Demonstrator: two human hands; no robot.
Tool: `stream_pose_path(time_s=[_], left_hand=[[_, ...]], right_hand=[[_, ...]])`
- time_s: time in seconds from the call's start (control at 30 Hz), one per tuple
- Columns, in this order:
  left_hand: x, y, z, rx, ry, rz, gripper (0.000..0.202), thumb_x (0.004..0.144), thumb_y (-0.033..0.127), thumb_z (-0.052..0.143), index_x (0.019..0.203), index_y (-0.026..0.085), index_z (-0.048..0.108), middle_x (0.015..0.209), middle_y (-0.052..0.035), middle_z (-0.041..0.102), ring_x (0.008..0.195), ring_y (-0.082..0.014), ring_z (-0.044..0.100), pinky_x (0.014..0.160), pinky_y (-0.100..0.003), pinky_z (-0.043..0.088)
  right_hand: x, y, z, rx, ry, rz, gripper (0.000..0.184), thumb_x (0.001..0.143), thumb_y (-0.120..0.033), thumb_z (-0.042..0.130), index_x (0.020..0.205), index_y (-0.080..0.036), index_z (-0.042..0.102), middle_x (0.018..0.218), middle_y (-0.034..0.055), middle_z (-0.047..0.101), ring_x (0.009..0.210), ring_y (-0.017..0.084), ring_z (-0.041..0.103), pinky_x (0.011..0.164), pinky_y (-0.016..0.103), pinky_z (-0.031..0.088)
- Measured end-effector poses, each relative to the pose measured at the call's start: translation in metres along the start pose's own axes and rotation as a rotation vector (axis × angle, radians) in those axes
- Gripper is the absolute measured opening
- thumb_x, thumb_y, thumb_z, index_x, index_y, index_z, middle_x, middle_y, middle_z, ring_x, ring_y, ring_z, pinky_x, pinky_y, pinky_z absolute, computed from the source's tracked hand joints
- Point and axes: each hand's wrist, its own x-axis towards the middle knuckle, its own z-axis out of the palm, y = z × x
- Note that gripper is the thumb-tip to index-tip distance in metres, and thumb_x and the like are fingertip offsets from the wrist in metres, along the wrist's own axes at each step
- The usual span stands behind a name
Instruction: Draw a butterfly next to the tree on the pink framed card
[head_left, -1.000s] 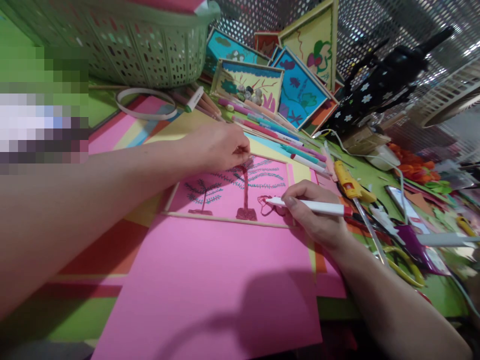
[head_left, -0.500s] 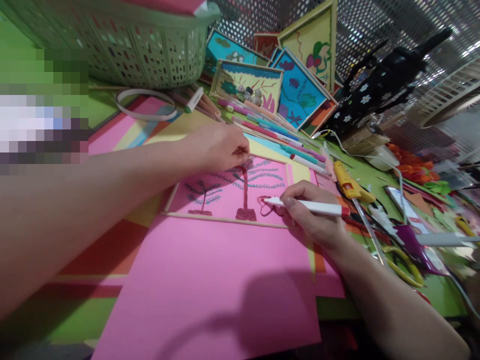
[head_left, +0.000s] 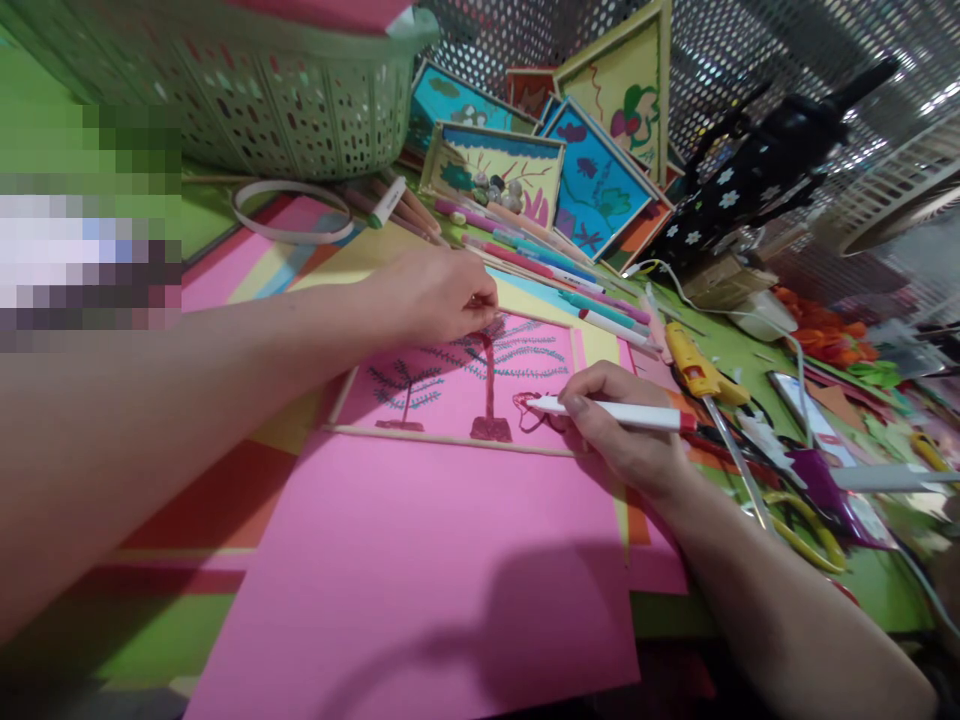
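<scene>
My right hand (head_left: 626,430) grips a white marker (head_left: 637,414) with a red end, its tip on a small red outline (head_left: 527,412) at the right of the drawing. Pink paper (head_left: 420,560) carries the drawing, which has a brown-trunked tree (head_left: 490,385) with green fronds and a smaller plant (head_left: 407,400) to its left. Thin wooden sticks (head_left: 450,439) border the picture. Over the picture's top edge rests my left hand (head_left: 442,295), fingers curled and closed; whether anything is pinched in them is hidden.
Several markers (head_left: 555,262) lie behind the drawing, before framed pictures (head_left: 600,180). A green basket (head_left: 300,100) stands at back left, near a tape-like ring (head_left: 291,210). To the right are a yellow glue gun (head_left: 694,362), yellow-handled scissors (head_left: 806,530) and a black flowered umbrella (head_left: 750,170).
Very little differs. The marker tip stays at the red outline, with at most a slight shift of my right hand. My left hand keeps its place.
</scene>
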Motion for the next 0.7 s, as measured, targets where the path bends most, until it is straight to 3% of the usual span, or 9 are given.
stream_pose_path(time_s=[0.27, 0.7], left_hand=[[0.0008, -0.0001, 0.0007, -0.014, -0.026, -0.011, 0.035, 0.087, 0.032, 0.043, 0.100, 0.018, 0.073, 0.093, -0.0054, 0.069, 0.087, -0.0224, 0.062, 0.068, -0.029, 0.039], [0.0002, -0.0017, 0.0014, -0.036, 0.006, 0.016, 0.032, 0.088, 0.032, 0.045, 0.096, 0.018, 0.072, 0.089, -0.0049, 0.069, 0.080, -0.0188, 0.059, 0.063, -0.028, 0.037]], right_hand=[[0.0009, -0.0005, 0.0012, 0.025, -0.022, 0.015, 0.012, 0.079, -0.028, 0.063, 0.070, -0.020, 0.060, 0.060, -0.0019, 0.059, 0.056, 0.011, 0.055, 0.051, 0.024, 0.041], [0.0013, -0.0020, 0.0007, -0.001, 0.006, 0.038, 0.014, 0.076, -0.030, 0.063, 0.068, -0.019, 0.059, 0.060, -0.0013, 0.060, 0.053, 0.010, 0.052, 0.048, 0.023, 0.039]])
